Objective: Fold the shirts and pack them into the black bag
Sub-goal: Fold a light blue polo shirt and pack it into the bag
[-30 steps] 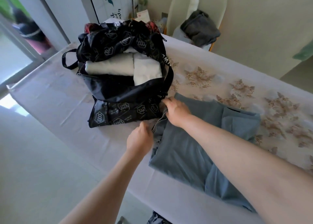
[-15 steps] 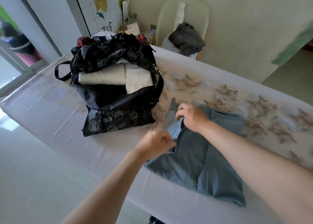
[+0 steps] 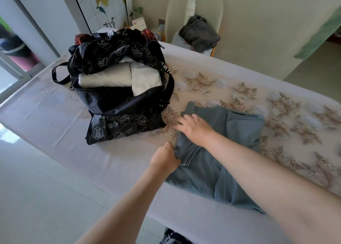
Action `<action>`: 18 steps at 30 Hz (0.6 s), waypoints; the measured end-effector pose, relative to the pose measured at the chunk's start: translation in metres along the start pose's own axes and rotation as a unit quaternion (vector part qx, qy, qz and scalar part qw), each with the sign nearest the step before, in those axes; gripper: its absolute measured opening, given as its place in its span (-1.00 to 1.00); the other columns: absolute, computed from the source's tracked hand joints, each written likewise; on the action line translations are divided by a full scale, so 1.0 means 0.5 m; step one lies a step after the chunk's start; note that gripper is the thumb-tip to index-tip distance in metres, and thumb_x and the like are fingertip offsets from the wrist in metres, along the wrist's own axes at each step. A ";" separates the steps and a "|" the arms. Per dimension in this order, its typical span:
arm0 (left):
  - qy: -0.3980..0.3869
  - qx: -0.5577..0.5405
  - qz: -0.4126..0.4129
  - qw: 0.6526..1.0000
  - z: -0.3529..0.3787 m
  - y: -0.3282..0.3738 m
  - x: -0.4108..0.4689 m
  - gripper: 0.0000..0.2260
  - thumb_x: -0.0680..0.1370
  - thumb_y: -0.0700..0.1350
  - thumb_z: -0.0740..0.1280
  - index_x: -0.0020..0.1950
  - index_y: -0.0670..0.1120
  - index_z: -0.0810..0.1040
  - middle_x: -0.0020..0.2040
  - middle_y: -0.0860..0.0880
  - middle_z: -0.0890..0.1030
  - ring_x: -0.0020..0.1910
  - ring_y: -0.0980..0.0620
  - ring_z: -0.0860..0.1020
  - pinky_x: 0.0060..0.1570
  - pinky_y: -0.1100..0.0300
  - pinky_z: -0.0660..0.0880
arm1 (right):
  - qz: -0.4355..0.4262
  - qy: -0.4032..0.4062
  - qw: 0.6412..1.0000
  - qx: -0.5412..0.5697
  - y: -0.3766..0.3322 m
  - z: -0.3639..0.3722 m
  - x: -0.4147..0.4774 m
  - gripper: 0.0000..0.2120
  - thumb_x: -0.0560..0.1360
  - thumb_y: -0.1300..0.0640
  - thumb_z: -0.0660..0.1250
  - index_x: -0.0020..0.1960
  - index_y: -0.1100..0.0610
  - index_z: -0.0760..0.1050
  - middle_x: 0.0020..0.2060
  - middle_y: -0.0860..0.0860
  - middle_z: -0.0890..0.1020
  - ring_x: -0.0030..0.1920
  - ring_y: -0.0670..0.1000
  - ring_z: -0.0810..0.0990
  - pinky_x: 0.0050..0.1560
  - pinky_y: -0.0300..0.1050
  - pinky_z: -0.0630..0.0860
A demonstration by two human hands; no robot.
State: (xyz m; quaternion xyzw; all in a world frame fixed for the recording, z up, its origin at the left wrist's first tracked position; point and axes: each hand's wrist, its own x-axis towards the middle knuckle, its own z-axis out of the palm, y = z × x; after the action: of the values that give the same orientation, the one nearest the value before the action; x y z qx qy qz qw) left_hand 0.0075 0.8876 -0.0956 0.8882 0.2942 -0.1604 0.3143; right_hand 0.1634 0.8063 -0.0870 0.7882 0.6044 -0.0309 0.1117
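A grey-blue shirt (image 3: 238, 133) with a striped collar lies partly folded on the table, just right of the black bag (image 3: 118, 103). The bag stands open with folded white shirts (image 3: 118, 76) inside it. My left hand (image 3: 165, 159) pinches the shirt's left edge near the collar. My right hand (image 3: 195, 127) lies flat with straight fingers on the folded-over part of the shirt and presses it down.
The table (image 3: 46, 118) wears a white cloth with a beige flower pattern on its right half. Beyond the far edge stands a pale chair (image 3: 212, 5) with a dark grey garment (image 3: 200, 34) on it. The near table edge runs under my arms.
My right hand has let go of the shirt's edge and flattened on the cloth. The left part of the shirt is folded over to the right. My left hand has dropped lower along the edge.
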 end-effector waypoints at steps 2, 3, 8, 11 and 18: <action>-0.020 0.008 -0.016 1.000 0.000 -0.006 0.002 -0.70 0.48 -0.06 0.40 0.14 -0.14 0.47 0.01 -0.08 0.55 0.00 -0.11 0.55 -0.16 0.13 0.45 | -0.025 -0.032 0.997 -0.058 -0.005 0.001 0.027 -0.42 0.54 0.27 0.27 0.51 -0.05 0.28 0.39 0.04 0.41 0.31 0.11 0.41 0.23 0.00 0.33; -0.030 0.015 -0.010 0.999 -0.003 -0.006 0.003 -0.77 0.46 -0.07 0.38 0.06 -0.13 0.50 -0.07 -0.05 0.54 -0.06 -0.10 0.53 -0.19 0.14 0.45 | -0.023 -0.047 0.996 -0.078 -0.004 -0.003 0.036 -0.45 0.53 0.24 0.32 0.47 -0.04 0.34 0.31 0.03 0.48 0.28 0.10 0.44 0.19 -0.02 0.33; -0.089 0.019 0.048 0.995 -0.045 0.037 -0.012 -0.88 0.44 -0.12 0.32 -0.23 -0.08 0.39 -0.21 -0.04 0.49 -0.14 -0.12 0.51 -0.31 0.17 0.32 | -0.014 -0.095 0.987 -0.125 0.028 -0.073 0.015 -0.76 0.45 0.39 0.35 0.02 0.11 0.53 -0.02 0.02 0.51 -0.09 0.10 0.53 -0.19 -0.05 0.44; -0.137 0.026 0.078 0.987 -0.073 0.096 -0.026 -0.87 0.44 -0.10 0.34 -0.21 -0.09 0.41 -0.23 -0.02 0.47 -0.27 -0.01 0.42 -0.35 0.17 0.31 | 0.033 -0.049 0.997 -0.052 0.084 -0.091 -0.044 -0.67 0.34 0.49 0.35 -0.14 0.12 0.35 -0.23 0.01 0.41 -0.31 0.12 0.50 -0.40 -0.08 0.34; -0.230 0.061 0.192 0.952 -0.030 0.287 -0.075 -0.75 0.50 0.07 0.38 -0.01 -0.07 0.44 -0.10 -0.02 0.53 -0.22 0.00 0.48 -0.23 0.13 0.43 | 0.170 0.086 0.982 0.006 0.167 -0.044 -0.286 -0.67 0.23 0.53 0.47 -0.20 0.20 0.45 -0.32 0.11 0.56 -0.47 0.12 0.60 -0.54 -0.13 0.44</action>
State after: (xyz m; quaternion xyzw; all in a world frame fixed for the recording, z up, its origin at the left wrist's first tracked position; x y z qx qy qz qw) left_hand 0.0695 0.7914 -0.0001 0.8846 0.0274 -0.3147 0.3430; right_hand 0.2035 0.6551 -0.0277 0.8800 0.4684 0.0527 0.0585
